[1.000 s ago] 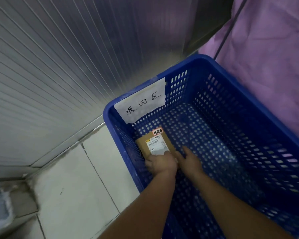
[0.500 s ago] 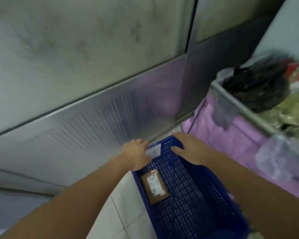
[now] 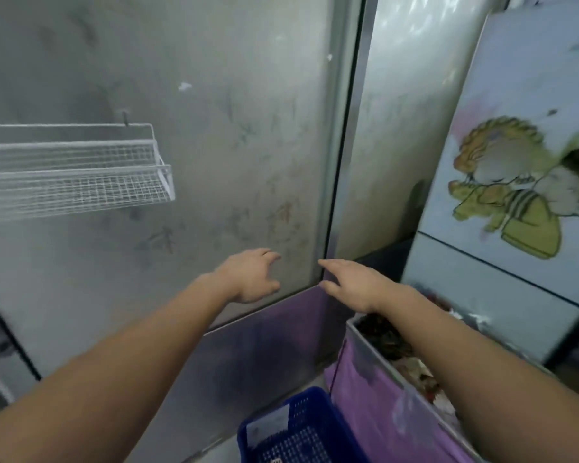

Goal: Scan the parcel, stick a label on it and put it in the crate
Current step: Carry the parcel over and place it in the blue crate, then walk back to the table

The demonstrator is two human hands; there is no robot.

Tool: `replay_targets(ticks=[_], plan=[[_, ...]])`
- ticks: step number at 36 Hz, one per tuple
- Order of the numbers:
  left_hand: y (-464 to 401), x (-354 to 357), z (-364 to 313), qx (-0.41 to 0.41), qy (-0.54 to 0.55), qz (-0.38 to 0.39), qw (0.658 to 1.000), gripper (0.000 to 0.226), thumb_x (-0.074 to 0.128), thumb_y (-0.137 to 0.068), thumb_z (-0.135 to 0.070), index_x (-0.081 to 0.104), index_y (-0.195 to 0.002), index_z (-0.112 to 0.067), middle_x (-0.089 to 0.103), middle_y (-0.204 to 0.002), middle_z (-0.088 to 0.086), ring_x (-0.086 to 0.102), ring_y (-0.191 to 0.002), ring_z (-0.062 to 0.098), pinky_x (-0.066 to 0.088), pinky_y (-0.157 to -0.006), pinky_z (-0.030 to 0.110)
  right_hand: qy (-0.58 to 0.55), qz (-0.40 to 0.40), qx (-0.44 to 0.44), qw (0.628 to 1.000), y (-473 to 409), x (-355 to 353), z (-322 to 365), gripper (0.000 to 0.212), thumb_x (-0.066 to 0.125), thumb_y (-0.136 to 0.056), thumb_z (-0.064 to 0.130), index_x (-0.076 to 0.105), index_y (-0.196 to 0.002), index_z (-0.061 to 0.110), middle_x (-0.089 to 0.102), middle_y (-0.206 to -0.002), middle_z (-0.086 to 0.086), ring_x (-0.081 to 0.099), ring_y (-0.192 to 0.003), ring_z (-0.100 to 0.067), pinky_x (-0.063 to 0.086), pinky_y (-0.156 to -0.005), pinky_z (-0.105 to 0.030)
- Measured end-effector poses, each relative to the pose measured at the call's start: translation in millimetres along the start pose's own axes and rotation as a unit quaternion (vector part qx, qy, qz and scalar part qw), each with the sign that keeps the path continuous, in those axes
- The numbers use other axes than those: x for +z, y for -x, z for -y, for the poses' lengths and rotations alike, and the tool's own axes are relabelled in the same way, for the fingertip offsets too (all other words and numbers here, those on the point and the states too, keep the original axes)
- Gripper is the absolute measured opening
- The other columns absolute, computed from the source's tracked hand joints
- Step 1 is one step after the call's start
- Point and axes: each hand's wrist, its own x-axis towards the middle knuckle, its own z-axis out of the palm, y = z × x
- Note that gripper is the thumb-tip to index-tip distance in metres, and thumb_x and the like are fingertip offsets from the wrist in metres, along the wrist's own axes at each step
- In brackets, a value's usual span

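The blue perforated crate (image 3: 318, 426) shows only its far end at the bottom edge of the view, with a white paper sign (image 3: 269, 426) on its end wall. The brown parcel itself is out of view. My left hand (image 3: 251, 275) is raised well above the crate in front of the grey wall, fingers apart and holding nothing. My right hand (image 3: 351, 284) is beside it at the same height, also empty with fingers spread.
A white wire basket shelf (image 3: 81, 168) hangs on the wall at left. A metal-framed cart with a purple cover (image 3: 375, 406) stands right of the crate, holding mixed items. A panel with a cartoon picture (image 3: 515, 188) leans at right.
Both hands let go of the parcel in the crate, touched the crate's far rim, then rose clear. The view has tilted up, so the crate has dropped to the bottom edge.
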Motion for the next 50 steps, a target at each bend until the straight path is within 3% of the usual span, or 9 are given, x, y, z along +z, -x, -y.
replay_targets(ticks=[8, 12, 21, 26, 33, 40, 50], plan=[[25, -67, -41, 0.086, -0.042, -0.051, 0.994, 0.074, 0.053, -0.096, -0.052, 0.034, -0.158, -0.017, 0.036, -0.165, 0.008, 0.039, -0.148, 0.029, 0.032, -0.120, 0.040, 0.027, -0.058, 0.057, 0.996, 68, -61, 21, 0.080, 0.050, -0.096, 0.060, 0.029, -0.161, 0.018, 0.035, -0.166, -0.006, 0.037, -0.150, -0.025, 0.029, -0.120, -0.036], [28, -79, -75, 0.147, -0.031, -0.067, 0.986, 0.074, 0.052, -0.096, -0.053, 0.034, -0.158, -0.016, 0.038, -0.164, 0.009, 0.041, -0.146, 0.030, 0.035, -0.118, 0.043, 0.034, -0.079, 0.103, 0.991, 112, -77, 24, 0.078, 0.052, -0.098, 0.057, 0.028, -0.162, 0.018, 0.033, -0.167, -0.007, 0.035, -0.151, -0.026, 0.028, -0.120, -0.036], [37, -66, -200, 0.302, -0.019, -0.049, 0.952, 0.076, 0.050, -0.096, -0.057, 0.032, -0.159, -0.017, 0.037, -0.164, 0.005, 0.039, -0.147, 0.026, 0.031, -0.120, 0.037, 0.027, -0.071, 0.283, 0.956, 283, -89, -18, 0.079, 0.046, -0.099, 0.061, 0.023, -0.163, 0.020, 0.027, -0.170, -0.004, 0.030, -0.153, -0.023, 0.026, -0.122, -0.037], [64, -58, -308, 0.390, 0.000, -0.025, 0.920, 0.075, 0.049, -0.098, -0.057, 0.030, -0.160, -0.020, 0.036, -0.165, 0.004, 0.040, -0.146, 0.027, 0.034, -0.118, 0.042, 0.027, -0.084, 0.398, 0.913, 415, -85, -38, 0.076, 0.050, -0.099, 0.057, 0.029, -0.161, 0.019, 0.034, -0.167, -0.006, 0.038, -0.149, -0.026, 0.033, -0.118, -0.038], [138, -64, -485, 0.508, 0.016, -0.038, 0.860, 0.075, 0.047, -0.096, -0.059, 0.034, -0.159, -0.021, 0.041, -0.162, 0.004, 0.044, -0.144, 0.027, 0.041, -0.112, 0.042, 0.022, -0.099, 0.538, 0.837, 615, -84, -39, 0.078, 0.051, -0.099, 0.057, 0.027, -0.162, 0.020, 0.033, -0.167, -0.006, 0.035, -0.151, -0.025, 0.031, -0.121, -0.037], [252, -66, -660, 0.629, 0.036, -0.032, 0.776, 0.074, 0.048, -0.094, -0.059, 0.035, -0.157, -0.022, 0.043, -0.160, 0.006, 0.044, -0.143, 0.028, 0.042, -0.112, 0.048, 0.064, -0.134, 0.642, 0.752, 807, -87, -6, 0.072, 0.051, -0.101, 0.052, 0.031, -0.161, 0.017, 0.033, -0.167, -0.006, 0.028, -0.154, -0.021, 0.021, -0.123, -0.034], [399, -39, -841, 0.746, 0.057, -0.018, 0.663, 0.072, 0.048, -0.096, -0.057, 0.034, -0.158, -0.024, 0.042, -0.160, 0.002, 0.045, -0.142, 0.027, 0.040, -0.112, 0.044, 0.061, -0.115, 0.765, 0.630, 1011, -67, 51, 0.073, 0.043, -0.102, 0.059, 0.027, -0.162, 0.022, 0.030, -0.169, -0.001, 0.029, -0.154, -0.019, 0.024, -0.123, -0.038]])
